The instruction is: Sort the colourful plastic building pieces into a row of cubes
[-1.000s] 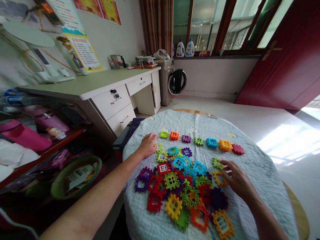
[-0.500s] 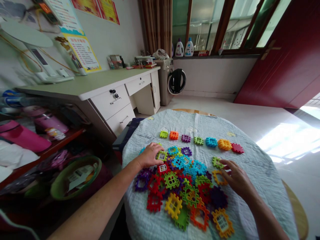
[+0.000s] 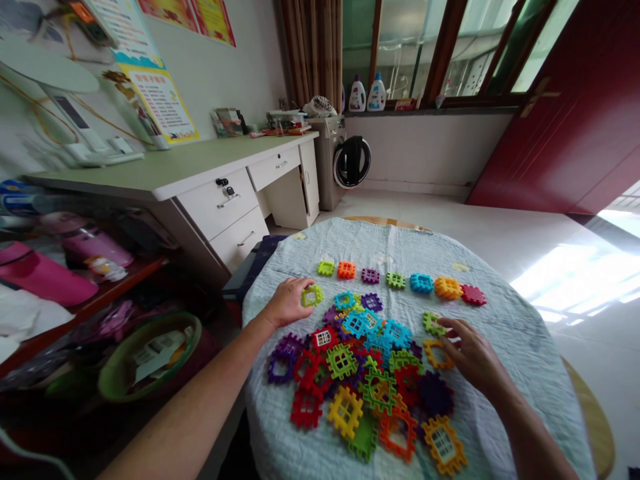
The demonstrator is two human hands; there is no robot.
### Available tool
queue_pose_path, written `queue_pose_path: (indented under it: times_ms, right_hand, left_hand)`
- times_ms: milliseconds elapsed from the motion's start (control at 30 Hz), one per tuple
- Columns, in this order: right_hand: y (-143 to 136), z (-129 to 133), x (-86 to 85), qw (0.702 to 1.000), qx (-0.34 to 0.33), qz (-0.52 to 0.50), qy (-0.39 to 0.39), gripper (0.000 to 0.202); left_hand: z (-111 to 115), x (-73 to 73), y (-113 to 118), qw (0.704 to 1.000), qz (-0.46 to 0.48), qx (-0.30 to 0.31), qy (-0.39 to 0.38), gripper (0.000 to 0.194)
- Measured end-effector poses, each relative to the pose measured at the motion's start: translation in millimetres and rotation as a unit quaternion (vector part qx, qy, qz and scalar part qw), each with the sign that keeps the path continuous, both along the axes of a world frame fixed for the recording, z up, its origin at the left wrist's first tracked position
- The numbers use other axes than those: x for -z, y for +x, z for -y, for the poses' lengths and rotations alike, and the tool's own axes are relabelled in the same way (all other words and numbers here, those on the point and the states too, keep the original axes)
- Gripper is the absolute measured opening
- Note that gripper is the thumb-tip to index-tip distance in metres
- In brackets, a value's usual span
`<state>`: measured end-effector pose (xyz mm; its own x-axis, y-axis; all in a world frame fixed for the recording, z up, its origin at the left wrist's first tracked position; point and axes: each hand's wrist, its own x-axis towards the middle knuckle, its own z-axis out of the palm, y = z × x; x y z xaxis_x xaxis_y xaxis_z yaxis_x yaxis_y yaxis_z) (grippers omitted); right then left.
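My left hand (image 3: 289,301) is at the left of the cloth, its fingers closed around the edge of a lime-green interlocking block (image 3: 313,295) with an open middle. On the right, my right hand (image 3: 473,353) has its fingers bent, the fingertips at the edge of a green interlocking block (image 3: 433,323). A yellow-orange frame block (image 3: 439,354) lies just under that hand's thumb. Between the hands spreads a loose pile of notched plastic blocks, among them blue ones (image 3: 397,333), a red one with a white window (image 3: 324,338) and a yellow one (image 3: 345,411).
Beyond the pile runs a row of blocks: lime (image 3: 326,267), orange (image 3: 346,269), purple (image 3: 371,275), green (image 3: 396,280), blue (image 3: 421,283), yellow-orange (image 3: 448,288) and red (image 3: 473,295). A pale cloth (image 3: 505,333) covers the round table. A desk (image 3: 215,160) stands at left.
My left hand has moved left and slightly away from the pile. The lime block with a white window, earlier at its fingers, no longer shows. My right hand stays in place.
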<state>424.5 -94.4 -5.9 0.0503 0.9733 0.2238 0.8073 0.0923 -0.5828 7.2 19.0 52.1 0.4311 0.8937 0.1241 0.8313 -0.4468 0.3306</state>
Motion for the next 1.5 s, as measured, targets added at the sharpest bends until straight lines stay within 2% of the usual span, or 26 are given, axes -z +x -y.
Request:
queue_pose_path:
  times_ms: [133,267,467,733,900,1167,1300,1400,1500]
  right_hand:
    - [0,0,0.9,1.0,-0.002,0.0,0.001,0.033]
    - [-1,0,1.2,1.0,-0.004,-0.006,0.009,0.033]
    - [0,-1,0.1,1.0,-0.002,-0.007,0.002,0.032]
    - [-1,-1,-1.8,1.0,-0.005,-0.009,-0.006,0.031]
    - [0,-1,0.9,1.0,-0.007,-0.004,-0.008,0.032]
    - [0,-1,-0.4,1.0,-0.008,0.0,-0.003,0.033]
    - [-1,-2,-2.9,1.0,-0.007,0.003,-0.002,0.033]
    - [-2,-2,-5.2,1.0,-0.012,0.004,0.003,0.033]
    - [-3,-2,-6.8,1.0,-0.014,0.004,0.005,0.033]
  left_hand:
    - [-13,4.9,-8,1.0,-0.017,-0.022,-0.012,0.05]
    - [-21,11.0,-2,0.999,-0.044,-0.025,-0.013,0.047]
    - [-27,13.4,7,0.994,-0.103,-0.017,-0.039,0.051]
    - [-36,17.2,5,0.992,-0.114,0.007,-0.05,0.05]
    - [-36,18.9,6,0.992,-0.116,-0.002,-0.042,0.05]
    - [-37,10.9,11,0.989,-0.138,-0.018,-0.055,0.045]
    - [-42,8.3,11,0.99,-0.138,0.003,-0.039,0.047]
    - [-58,4.4,11,0.993,-0.115,0.015,-0.006,0.05]
    - [-83,-3.2,13,0.995,-0.099,0.032,0.014,0.052]
